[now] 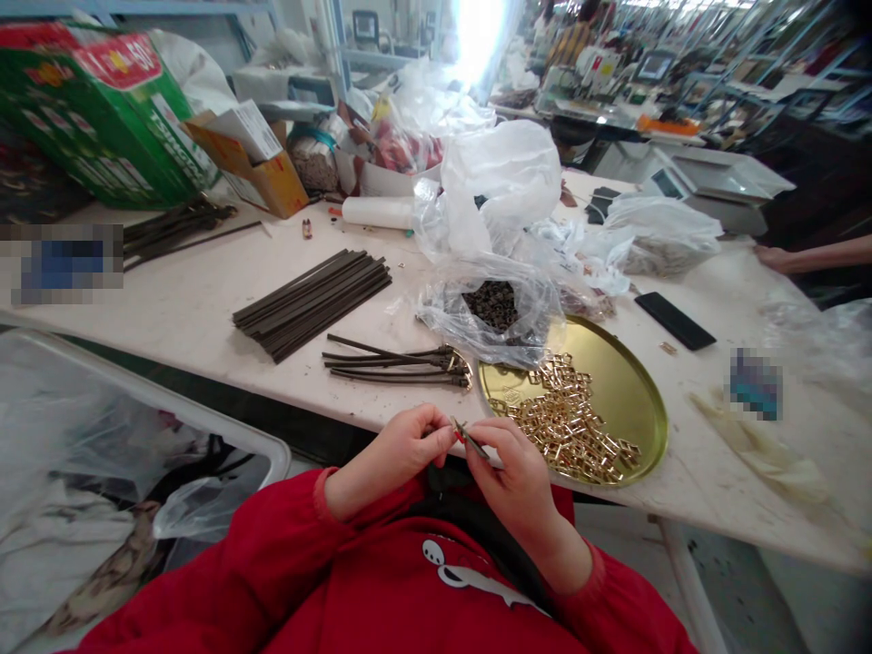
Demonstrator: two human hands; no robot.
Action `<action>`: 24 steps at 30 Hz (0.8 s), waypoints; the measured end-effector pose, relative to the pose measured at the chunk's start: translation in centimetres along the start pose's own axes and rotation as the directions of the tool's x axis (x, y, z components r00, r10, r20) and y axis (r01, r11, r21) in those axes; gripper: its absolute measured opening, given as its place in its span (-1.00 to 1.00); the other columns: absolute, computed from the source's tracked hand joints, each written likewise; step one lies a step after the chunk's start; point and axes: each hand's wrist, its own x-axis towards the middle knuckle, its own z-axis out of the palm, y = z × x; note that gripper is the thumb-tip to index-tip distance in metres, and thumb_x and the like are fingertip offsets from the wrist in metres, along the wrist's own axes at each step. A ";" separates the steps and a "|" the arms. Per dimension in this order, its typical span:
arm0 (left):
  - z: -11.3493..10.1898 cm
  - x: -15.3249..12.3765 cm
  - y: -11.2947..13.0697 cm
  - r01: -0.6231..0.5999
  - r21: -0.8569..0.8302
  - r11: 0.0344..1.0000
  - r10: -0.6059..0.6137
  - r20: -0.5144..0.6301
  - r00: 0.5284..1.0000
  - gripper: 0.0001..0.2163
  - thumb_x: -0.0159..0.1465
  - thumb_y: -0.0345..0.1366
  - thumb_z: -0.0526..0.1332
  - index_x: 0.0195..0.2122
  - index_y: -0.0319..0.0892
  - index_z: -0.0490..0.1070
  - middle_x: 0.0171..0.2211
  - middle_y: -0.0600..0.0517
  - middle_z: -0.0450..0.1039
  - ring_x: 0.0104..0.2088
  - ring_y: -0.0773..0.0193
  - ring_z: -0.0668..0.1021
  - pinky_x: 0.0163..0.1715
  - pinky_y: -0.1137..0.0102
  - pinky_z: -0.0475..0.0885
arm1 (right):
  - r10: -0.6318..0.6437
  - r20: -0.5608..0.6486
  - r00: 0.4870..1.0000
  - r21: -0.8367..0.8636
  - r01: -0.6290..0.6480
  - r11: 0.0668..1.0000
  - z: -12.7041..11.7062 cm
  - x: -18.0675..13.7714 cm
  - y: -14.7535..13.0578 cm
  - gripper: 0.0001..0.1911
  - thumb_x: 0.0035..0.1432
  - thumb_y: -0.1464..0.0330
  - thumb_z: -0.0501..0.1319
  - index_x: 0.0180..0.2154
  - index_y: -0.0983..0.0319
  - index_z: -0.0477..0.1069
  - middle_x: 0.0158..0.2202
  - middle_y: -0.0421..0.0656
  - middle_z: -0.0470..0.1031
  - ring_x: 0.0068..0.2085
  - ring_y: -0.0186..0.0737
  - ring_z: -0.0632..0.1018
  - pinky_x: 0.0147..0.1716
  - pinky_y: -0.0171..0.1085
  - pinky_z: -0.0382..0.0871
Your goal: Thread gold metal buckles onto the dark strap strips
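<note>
In front of my chest, my left hand is closed in a pinch on a dark brown strap, most of it hidden by the fingers. My right hand grips a small pointed metal tool with a red part; its exact kind is hard to make out. The tool's tip meets the left fingertips. Just beyond the hands lie several brown straps with gold buckles. To their right, loose gold buckles fill part of a round gold tray.
A stack of flat brown strips lies at left on the table. An open plastic bag holds small dark pieces. A black phone rests at right, near another person's arm. Below left stands a white bin.
</note>
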 end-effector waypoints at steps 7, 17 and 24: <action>-0.1 0.2 -0.6 -0.026 0.160 0.987 0.043 -0.105 0.994 -0.88 0.13 -0.28 0.06 -0.50 -0.19 0.25 -0.59 0.17 0.27 -0.54 0.40 0.30 -0.55 0.52 0.20 | 0.176 0.114 0.978 0.318 -0.204 0.926 -0.8 0.3 -0.8 -0.78 0.16 0.34 0.07 -0.21 0.10 0.45 -0.25 -0.11 0.44 -0.20 -0.16 0.45 -0.22 -0.19 0.32; -0.3 0.6 -0.2 0.062 0.181 0.982 -0.067 0.021 0.998 -0.85 0.10 -0.25 0.10 -0.47 -0.22 0.33 -0.55 0.16 0.29 -0.50 0.39 0.31 -0.55 0.52 0.16 | 0.377 0.388 0.841 0.473 -0.533 0.701 -0.5 1.2 0.3 -0.86 0.00 0.28 0.25 -0.33 0.15 0.41 -0.45 -0.25 0.38 -0.40 -0.31 0.38 -0.39 -0.32 0.25; 0.1 0.7 -0.8 0.082 0.117 0.990 -0.089 0.057 0.994 -0.81 0.09 -0.19 0.14 -0.42 -0.23 0.37 -0.53 0.15 0.33 -0.50 0.40 0.32 -0.53 0.51 0.17 | 0.378 0.467 0.799 0.415 -0.576 0.704 -0.8 1.4 0.3 -0.84 0.04 0.27 0.20 -0.47 0.19 0.28 -0.53 -0.30 0.24 -0.49 -0.37 0.26 -0.50 -0.36 0.14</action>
